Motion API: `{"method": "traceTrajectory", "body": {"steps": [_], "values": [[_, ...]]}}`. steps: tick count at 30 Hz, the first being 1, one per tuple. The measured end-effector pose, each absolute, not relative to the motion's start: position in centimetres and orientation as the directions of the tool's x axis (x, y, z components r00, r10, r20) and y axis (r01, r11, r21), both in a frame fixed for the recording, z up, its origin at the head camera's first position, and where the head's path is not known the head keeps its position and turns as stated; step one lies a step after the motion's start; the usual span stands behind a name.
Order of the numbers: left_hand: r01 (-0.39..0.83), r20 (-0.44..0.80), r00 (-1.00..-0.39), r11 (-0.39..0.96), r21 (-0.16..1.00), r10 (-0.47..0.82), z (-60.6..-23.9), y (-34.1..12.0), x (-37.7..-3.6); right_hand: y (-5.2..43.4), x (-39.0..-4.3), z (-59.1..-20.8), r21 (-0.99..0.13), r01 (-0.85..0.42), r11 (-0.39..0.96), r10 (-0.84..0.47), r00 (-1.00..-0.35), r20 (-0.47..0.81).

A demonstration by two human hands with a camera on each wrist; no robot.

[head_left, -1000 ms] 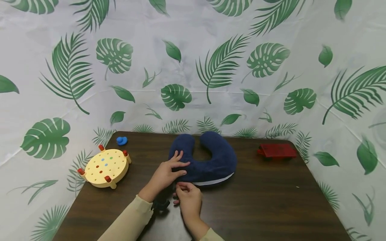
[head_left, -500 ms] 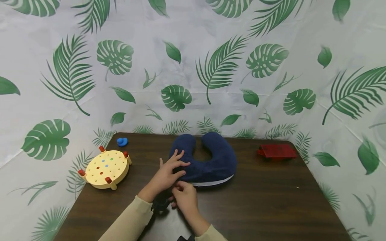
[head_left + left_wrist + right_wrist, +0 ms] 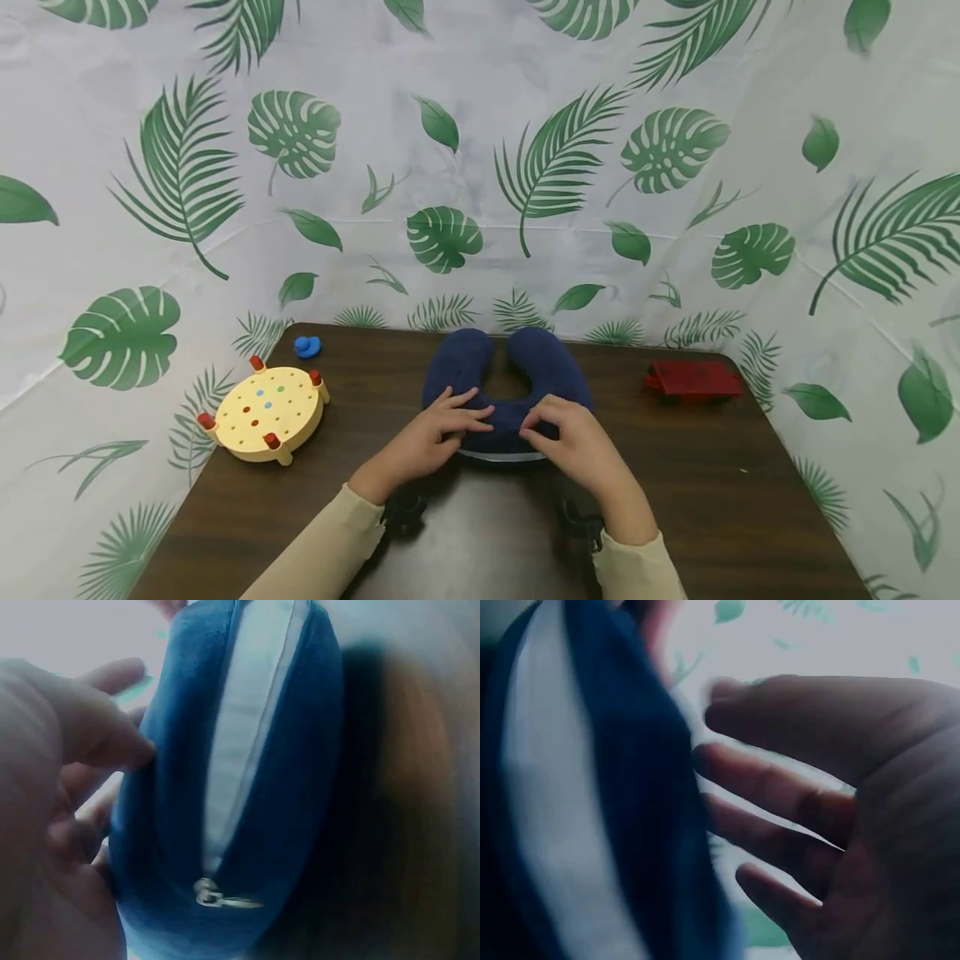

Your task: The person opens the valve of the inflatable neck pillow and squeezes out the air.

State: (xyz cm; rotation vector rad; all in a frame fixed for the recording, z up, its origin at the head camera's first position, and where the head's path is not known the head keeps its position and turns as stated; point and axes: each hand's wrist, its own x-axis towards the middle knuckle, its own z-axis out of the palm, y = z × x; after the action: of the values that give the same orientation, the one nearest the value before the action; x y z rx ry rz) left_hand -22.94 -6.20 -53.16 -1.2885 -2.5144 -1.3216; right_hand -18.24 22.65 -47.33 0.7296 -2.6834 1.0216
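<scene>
While the dark brown surface (image 3: 697, 500) stretches out under a leaf-printed backdrop (image 3: 480, 150), its left edge carries a round yellow peg board (image 3: 264, 411) with red pegs at its rim and coloured dots on top, and a small blue toy (image 3: 307, 346) sits behind it near the far corner. Next comes the left hand (image 3: 427, 437), which rests on the left part of the navy U-shaped neck pillow (image 3: 504, 379) with its fingers spread and nearly straight, pressing into the fabric rather than clasping it; the left wrist view shows those fingertips (image 3: 112, 742) against the pillow's blue side, beside a pale strip and a small metal zipper pull (image 3: 217, 896). The pillow lies at the middle of the surface, toward the far edge, its opening turned away from the person. The right hand (image 3: 573, 442) lies on the pillow's right part, fingers loosely bent over the near curve and touching it, gripping nothing that can be made out; the right wrist view shows the fingers (image 3: 780, 787) extended beside the blue fabric. Well apart to the right, a flat red object (image 3: 693, 377) lies near the far right corner.
</scene>
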Motion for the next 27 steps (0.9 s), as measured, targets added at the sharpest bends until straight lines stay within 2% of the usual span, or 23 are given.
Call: {"method": "traceTrajectory", "body": {"steps": [4, 11, 17, 22, 27], "values": [[0.655, 0.300, -0.637, 0.293, 0.696, 0.710, -53.7, -6.3, -23.2, 24.1, -19.3, -49.4, -0.588, -0.484, 0.649, -0.444, -0.868, 0.224], [0.695, 0.318, -0.602, 0.285, 0.659, 0.732, -54.1, -6.0, -23.5, 24.9, -20.4, -51.2, -0.607, -0.450, 0.655, -0.454, -0.876, 0.160], [0.736, 0.302, -0.599, 0.362, 0.572, 0.742, -54.8, -5.6, -23.0, 24.8, -20.8, -51.5, -0.574, -0.521, 0.632, -0.463, -0.848, 0.260], [0.738, 0.289, -0.610, 0.394, 0.548, 0.738, -55.0, -5.5, -22.9, 24.7, -20.8, -51.7, -0.579, -0.615, 0.536, -0.467, -0.787, 0.404], [0.739, 0.274, -0.619, 0.428, 0.521, 0.736, -54.6, -5.4, -22.8, 24.5, -20.9, -51.9, -0.580, -0.650, 0.490, -0.459, -0.759, 0.463]]}}
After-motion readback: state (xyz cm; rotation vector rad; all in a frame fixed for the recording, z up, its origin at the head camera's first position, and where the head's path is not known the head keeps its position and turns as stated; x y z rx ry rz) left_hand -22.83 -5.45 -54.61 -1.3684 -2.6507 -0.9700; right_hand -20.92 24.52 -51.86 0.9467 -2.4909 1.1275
